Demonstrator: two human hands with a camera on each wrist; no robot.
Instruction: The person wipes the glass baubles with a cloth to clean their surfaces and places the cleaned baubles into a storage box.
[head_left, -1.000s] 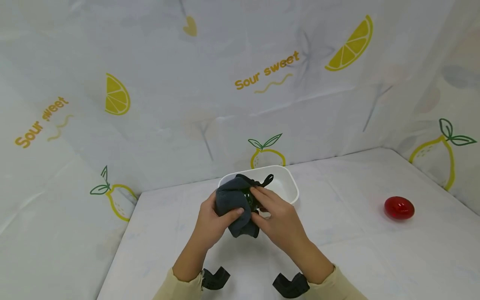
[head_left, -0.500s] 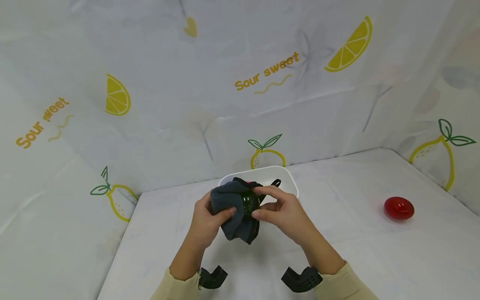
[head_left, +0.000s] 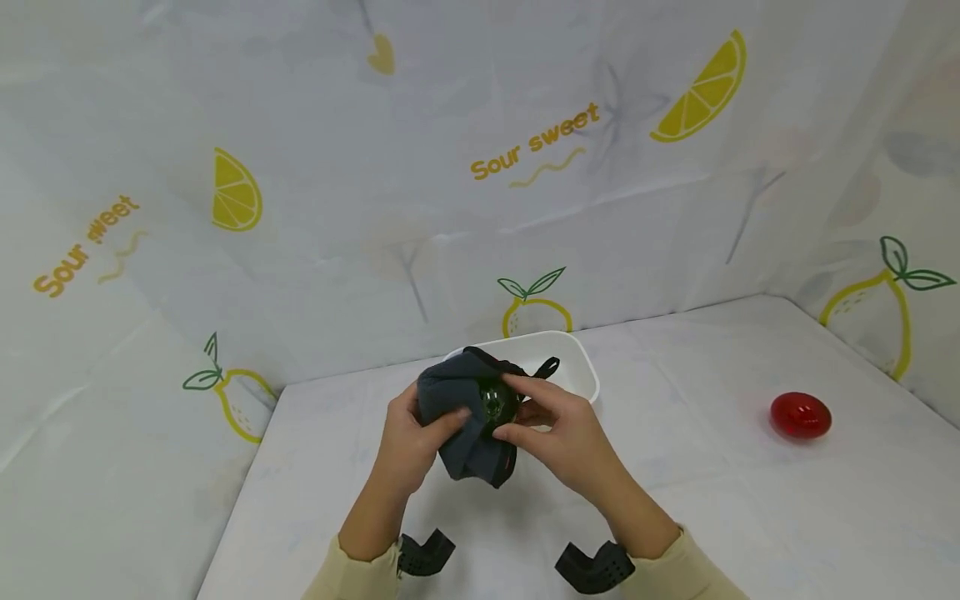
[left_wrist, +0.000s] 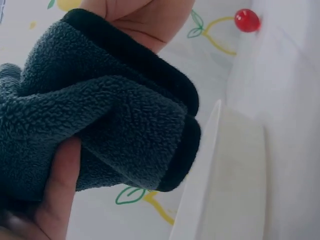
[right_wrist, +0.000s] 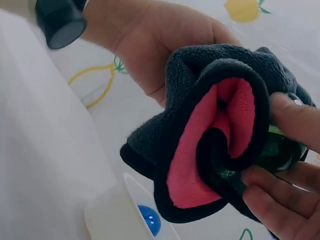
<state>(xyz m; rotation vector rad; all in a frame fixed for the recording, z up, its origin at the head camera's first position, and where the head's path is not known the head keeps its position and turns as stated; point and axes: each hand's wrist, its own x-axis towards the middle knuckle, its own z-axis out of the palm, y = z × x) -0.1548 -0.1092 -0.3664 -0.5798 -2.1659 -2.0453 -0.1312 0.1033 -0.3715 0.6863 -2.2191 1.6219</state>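
Note:
My left hand point(head_left: 408, 442) grips a thick cleaning cloth point(head_left: 453, 392), its thumb lying over the near folds. The cloth is dark grey-blue and fleecy with black edging, and its pink reverse point(right_wrist: 187, 172) shows in the right wrist view. A glossy dark green ball point(head_left: 498, 403) sits against the cloth, partly wrapped by it. My right hand point(head_left: 566, 433) pinches the ball's right side between thumb and fingers. The cloth hides its left side. From the cloth's upper right sticks out a black hanging loop point(head_left: 549, 367). Both hands are raised over the table, in front of a white tub.
The white tub point(head_left: 587, 371) stands behind the hands, near the back edge, with a blue ball point(right_wrist: 149, 221) inside. Far to the right on the white-covered table point(head_left: 697, 500) lies a glossy red ball point(head_left: 801, 416). A lemon-print sheet point(head_left: 337, 208) hangs behind.
More of the green ball shows from the cloth than a second ago. The left hand has shifted slightly left with the cloth, and the right hand's fingers have changed position on the ball.

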